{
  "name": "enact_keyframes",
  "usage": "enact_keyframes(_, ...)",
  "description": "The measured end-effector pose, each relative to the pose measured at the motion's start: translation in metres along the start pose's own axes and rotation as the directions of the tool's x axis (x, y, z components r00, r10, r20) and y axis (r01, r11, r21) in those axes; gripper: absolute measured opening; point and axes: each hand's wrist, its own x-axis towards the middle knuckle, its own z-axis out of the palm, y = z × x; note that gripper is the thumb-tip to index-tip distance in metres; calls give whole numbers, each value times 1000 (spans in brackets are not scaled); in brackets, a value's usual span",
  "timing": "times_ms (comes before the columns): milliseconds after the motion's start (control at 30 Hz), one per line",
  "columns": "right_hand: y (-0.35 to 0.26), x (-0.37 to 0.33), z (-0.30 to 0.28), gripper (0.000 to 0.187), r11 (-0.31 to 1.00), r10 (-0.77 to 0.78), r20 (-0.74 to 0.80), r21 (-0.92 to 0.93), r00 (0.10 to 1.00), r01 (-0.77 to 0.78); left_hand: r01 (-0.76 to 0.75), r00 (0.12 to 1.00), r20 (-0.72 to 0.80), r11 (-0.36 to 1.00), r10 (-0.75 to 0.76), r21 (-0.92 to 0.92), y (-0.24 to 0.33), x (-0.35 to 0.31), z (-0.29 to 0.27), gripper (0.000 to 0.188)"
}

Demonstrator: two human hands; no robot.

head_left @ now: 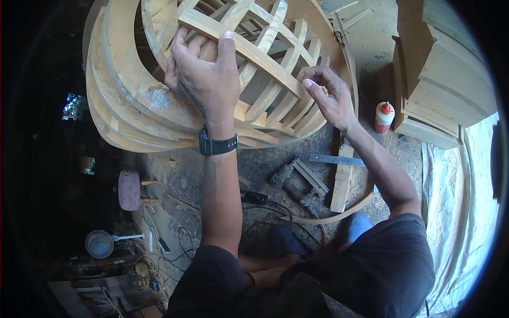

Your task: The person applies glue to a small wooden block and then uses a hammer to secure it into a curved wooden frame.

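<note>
Gripping the slat (pixel 260 56) near its upper end, our left hand (pixel 209 79) pinches it between thumb and fingers over the lattice (pixel 269 33). Our right hand (pixel 335 104) curls narrowly by the slat's lower end; we cannot tell whether it touches. Rightward stands a bottle (pixel 384 118); a clamp (pixel 311 177) lies on the floor (pixel 252 161).

Left side dark; bright glare on right sheet (pixel 453 212); fisheye edges black.

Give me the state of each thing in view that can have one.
Left hand: gripping the wooden strip
Right hand: beside the strip's lower end; contact unclear
Wooden strip: slanting across the wooden frame
Wooden frame: lattice gaps open
Watch: strapped on
Bottle: apparently upright, capped
Stool: apparently upright
</note>
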Motion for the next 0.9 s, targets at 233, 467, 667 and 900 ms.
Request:
enact_keyframes(233,7,3,14,46,731,244,294,571,924,-374,7,1000,-4,1000,-7,0,0,-1,1,67)
enact_keyframes(467,-3,12,21,52,522,229,424,707,876,-478,22,1000,7,1000,-22,18,-1,-1,2,71)
enact_keyframes(667,6,16,21,36,534,178,454,701,873,-474,37,999,29,999,-37,20,-2,1,0,68)
enact_keyframes(900,11,17,26,30,543,153,445,708,882,-452,92,994,62,995,-90,-34,-2,3,-3,66)
